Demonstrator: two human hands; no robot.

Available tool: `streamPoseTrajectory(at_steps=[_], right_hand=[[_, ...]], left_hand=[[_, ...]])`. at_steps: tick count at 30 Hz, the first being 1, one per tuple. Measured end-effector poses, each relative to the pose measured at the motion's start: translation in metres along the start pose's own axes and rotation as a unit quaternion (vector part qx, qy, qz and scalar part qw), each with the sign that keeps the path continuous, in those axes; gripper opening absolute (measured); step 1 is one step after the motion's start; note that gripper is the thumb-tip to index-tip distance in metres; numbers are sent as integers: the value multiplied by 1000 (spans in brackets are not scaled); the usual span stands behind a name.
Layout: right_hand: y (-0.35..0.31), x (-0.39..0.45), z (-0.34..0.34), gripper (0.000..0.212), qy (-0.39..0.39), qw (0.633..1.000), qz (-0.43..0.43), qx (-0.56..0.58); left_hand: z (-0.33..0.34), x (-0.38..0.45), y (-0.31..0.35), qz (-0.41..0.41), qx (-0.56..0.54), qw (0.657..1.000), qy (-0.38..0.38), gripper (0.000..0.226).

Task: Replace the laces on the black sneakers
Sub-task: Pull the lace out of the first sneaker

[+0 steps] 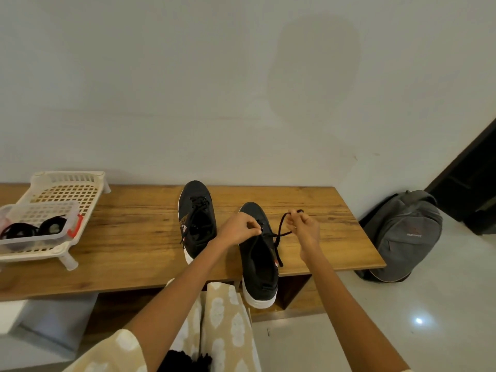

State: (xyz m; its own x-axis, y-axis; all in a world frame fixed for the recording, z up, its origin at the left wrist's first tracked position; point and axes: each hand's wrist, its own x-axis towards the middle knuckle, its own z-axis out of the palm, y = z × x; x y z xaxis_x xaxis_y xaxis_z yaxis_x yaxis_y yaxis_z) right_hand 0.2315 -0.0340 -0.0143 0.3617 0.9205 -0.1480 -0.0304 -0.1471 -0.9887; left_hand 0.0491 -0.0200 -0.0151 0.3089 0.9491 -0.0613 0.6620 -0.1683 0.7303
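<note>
Pinching a black lace (279, 232) in both hands, a person works over the nearer black sneaker (259, 260) on a wooden bench (139, 237).

Left hand (237, 229) nips the lace at the eyelets; right hand (304, 228) holds a raised loop of it, fingers curled. The sneaker's heel overhangs the bench's front edge. A second sneaker (197, 218), laced, stands just beside it. Dark laces lie in a clear tub (40, 229) on a white rack (67, 194); a grey backpack (402, 237) leans on the floor.
</note>
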Motion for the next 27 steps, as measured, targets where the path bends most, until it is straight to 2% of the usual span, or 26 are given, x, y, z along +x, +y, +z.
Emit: streamPoseTrajectory(at_steps=[2,5,7,9,11,13,15,17,19,21,25,27], right_hand=[[17,-1,-1,19,-14,998,21,-62],[30,-10,0,22,-77,985,57,-140],[31,-19,2,21,-99,978,29,-183],[27,-29,4,24,-82,970,-25,-228],[22,-37,7,27,-59,962,-65,-259],[20,-39,8,25,-61,951,-72,-294],[14,-39,8,32,-70,917,-88,-383],[7,-40,10,39,-68,854,-147,-494],[-2,-41,16,29,-86,806,-237,-536],[-6,-38,25,25,-139,767,-288,-556],[-16,-24,28,26,-229,755,-222,-572],[-20,-20,29,24,-249,712,-247,-608]], left_hand=[[2,-2,0,2,38,999,-23,20],[0,0,8,10,79,996,-29,18],[-1,3,10,13,98,995,-31,18],[1,4,6,10,98,994,-43,18],[7,2,-2,-10,64,996,-63,16],[13,2,-10,-60,-34,996,-55,13],[18,0,-13,-128,-167,977,-23,14],[23,-2,-16,-185,-289,939,10,19],[28,-4,-19,-199,-359,911,42,21],[31,-6,-21,-192,-388,899,58,18],[34,-9,-19,-173,-412,892,71,14],[35,-8,-20,-172,-397,899,67,12]])
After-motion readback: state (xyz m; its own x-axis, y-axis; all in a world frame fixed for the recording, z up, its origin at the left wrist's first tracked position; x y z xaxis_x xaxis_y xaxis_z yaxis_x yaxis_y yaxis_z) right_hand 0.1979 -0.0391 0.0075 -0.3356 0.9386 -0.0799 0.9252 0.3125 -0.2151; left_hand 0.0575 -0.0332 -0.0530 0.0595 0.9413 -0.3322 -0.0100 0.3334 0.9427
